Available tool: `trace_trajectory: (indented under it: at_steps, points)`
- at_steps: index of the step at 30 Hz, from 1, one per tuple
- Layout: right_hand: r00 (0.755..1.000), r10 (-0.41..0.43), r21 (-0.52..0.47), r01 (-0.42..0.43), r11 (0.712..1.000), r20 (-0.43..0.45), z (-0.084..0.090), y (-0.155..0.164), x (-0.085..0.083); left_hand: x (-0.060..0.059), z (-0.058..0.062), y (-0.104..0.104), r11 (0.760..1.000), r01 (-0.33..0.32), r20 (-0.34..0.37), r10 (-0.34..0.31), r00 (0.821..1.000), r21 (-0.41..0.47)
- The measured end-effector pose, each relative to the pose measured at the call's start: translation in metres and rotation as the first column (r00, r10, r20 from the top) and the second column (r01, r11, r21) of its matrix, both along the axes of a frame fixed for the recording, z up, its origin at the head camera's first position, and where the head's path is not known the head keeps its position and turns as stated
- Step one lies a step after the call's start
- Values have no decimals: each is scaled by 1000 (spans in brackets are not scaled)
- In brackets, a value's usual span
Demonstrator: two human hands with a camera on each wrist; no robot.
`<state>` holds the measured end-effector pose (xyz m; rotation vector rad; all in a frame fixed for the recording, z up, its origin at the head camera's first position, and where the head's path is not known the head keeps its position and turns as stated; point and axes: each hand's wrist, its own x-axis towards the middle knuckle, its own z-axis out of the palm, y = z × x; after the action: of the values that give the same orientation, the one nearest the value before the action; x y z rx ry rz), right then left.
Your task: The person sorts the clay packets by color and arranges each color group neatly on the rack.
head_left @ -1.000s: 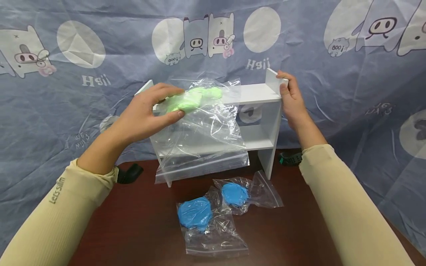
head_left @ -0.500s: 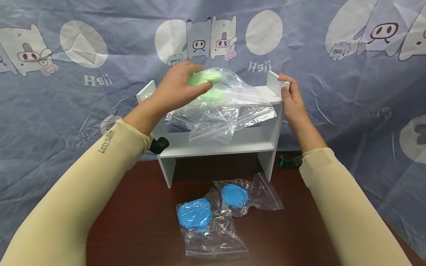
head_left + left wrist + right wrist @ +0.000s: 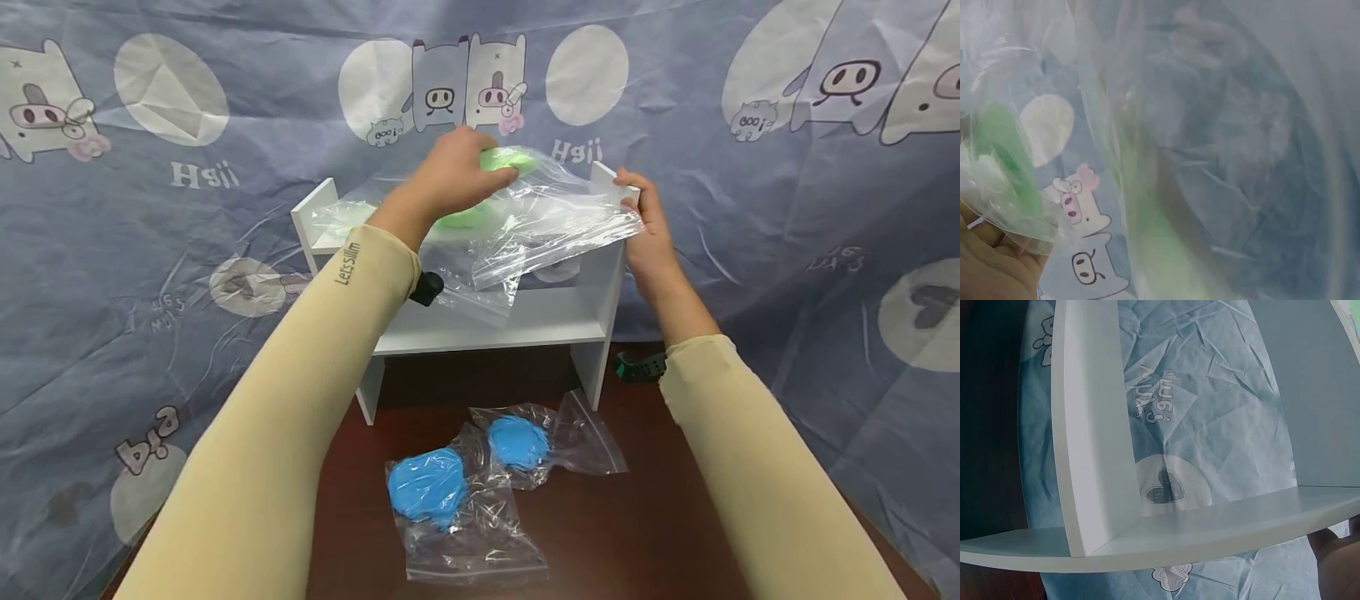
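The left hand (image 3: 453,175) is clutching a clear bag of green dough (image 3: 495,212) over the top of the white shelf (image 3: 525,321), while the right hand (image 3: 648,229) is gripping the shelf's right upright (fingers curled round its edge). Below, 2 bags of blue dough (image 3: 450,496) are lying on the dark table (image 3: 637,533), just in front of the shelf.

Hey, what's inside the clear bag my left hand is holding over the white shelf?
The clear bag holds a lump of light green material, gripped through the plastic by the left hand. The hand covers part of the lump, so its full shape is hidden.
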<state>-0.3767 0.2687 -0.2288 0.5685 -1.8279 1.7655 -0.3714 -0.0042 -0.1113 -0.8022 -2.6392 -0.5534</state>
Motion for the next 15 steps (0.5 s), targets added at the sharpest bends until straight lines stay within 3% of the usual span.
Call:
trace_trajectory:
  at_steps: [7, 15]
  points:
    - [1000, -25, 16, 25, 1000, 5, 8, -7, 16, -12, -8, 23, 1000, 5, 1, -5, 1000, 30]
    - [1000, -17, 17, 17, 1000, -22, 4, -3, 2, -17, -17, 43, 1000, 8, 70, -9, 998, 8]
